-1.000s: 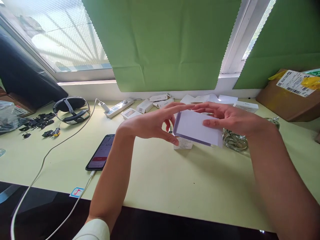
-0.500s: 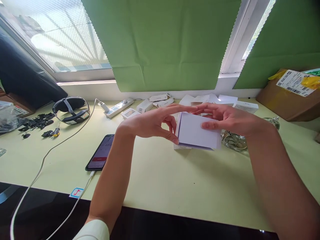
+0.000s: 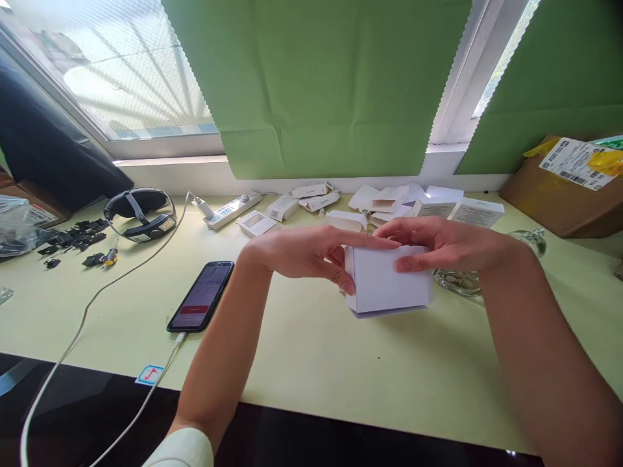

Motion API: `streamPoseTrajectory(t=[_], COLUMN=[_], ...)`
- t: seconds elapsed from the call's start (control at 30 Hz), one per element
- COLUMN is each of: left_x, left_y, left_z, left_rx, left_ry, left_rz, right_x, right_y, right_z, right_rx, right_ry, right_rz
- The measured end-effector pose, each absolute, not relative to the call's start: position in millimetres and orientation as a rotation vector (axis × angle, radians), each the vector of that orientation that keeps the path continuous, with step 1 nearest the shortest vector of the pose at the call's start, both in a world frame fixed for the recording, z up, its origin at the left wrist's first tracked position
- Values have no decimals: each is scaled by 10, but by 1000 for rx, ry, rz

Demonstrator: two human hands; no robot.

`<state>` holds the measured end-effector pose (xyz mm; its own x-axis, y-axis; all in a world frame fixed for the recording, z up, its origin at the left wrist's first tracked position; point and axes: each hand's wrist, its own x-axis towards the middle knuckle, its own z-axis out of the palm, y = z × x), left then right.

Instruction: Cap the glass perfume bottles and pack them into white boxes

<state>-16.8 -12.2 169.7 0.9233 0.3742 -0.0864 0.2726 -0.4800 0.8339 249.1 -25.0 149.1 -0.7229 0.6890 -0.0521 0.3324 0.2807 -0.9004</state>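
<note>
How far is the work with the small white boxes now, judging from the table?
Done, it seems: several white boxes stand closed by the window. In hand: both the left hand and the right hand hold one white box just above the table. Left, probably: the open cartons and flat pieces behind.
</note>
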Motion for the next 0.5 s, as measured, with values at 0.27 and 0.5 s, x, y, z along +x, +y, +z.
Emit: streamPoseTrajectory(t=[0.27, 0.5], left_x=[-108, -158], left_y=[-159, -153], left_z=[1714, 1743], left_rx=[2116, 2223], left_ry=[486, 601], left_rz=[198, 343], right_x=[2468, 2544], right_y=[-280, -232], right_z=[1485, 1463], right_rx=[-860, -1042], right_ry=[-2175, -2033], right_rz=[1529, 1392])
